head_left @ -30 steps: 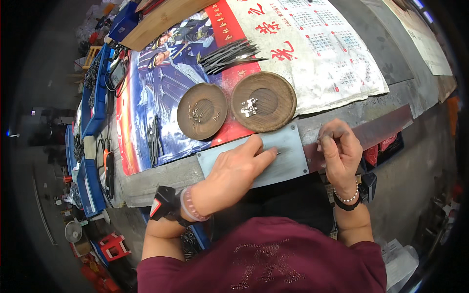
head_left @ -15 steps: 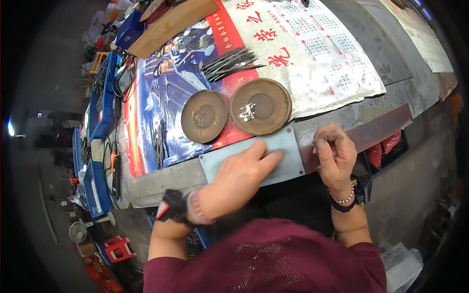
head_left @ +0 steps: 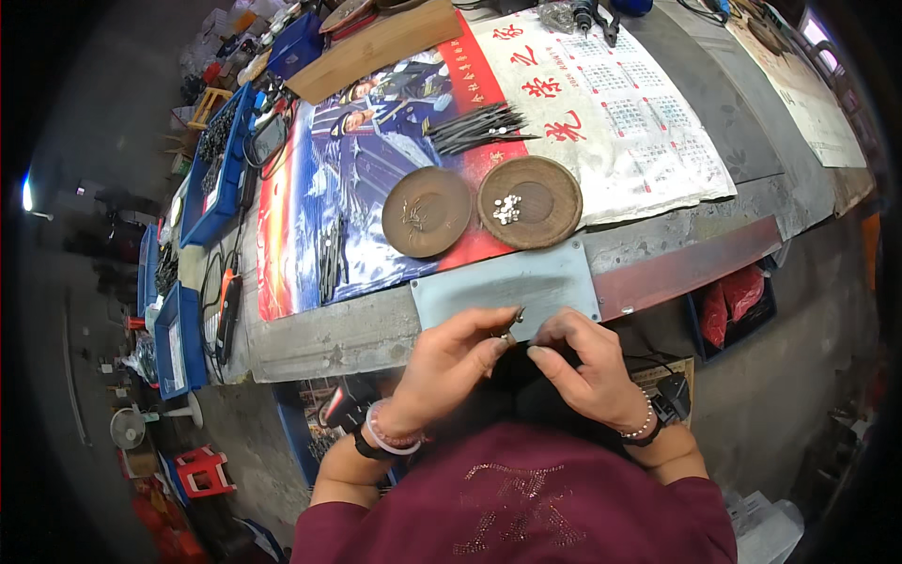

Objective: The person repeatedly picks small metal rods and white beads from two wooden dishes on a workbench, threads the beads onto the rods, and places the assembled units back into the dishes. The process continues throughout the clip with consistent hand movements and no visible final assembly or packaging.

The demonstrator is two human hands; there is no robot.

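Note:
My left hand (head_left: 451,362) pinches a small metal piece (head_left: 510,333), brassy and dark, between thumb and forefinger over the near edge of a pale grey plate (head_left: 507,282). Close beside it, my right hand (head_left: 587,371) has thumb and curled fingers drawn together; whatever they hold is too small to make out. Beyond the plate stand two round brown dishes. In the left dish (head_left: 449,209) lie thin little pins (head_left: 413,216), and in the right dish (head_left: 545,199) a cluster of small shiny white bits (head_left: 506,209).
Slim black pieces lie in a bundle (head_left: 479,127) and a smaller group (head_left: 331,258) on the poster (head_left: 376,188) covering the bench. A wooden board (head_left: 376,52) lies behind. Blue bins (head_left: 178,343) line the left; a reddish strip (head_left: 691,268) runs along the right edge.
Both hands have drawn back toward my body and come together. My left hand has left the plate's surface and now shows a small metal piece. The view has shifted slightly.

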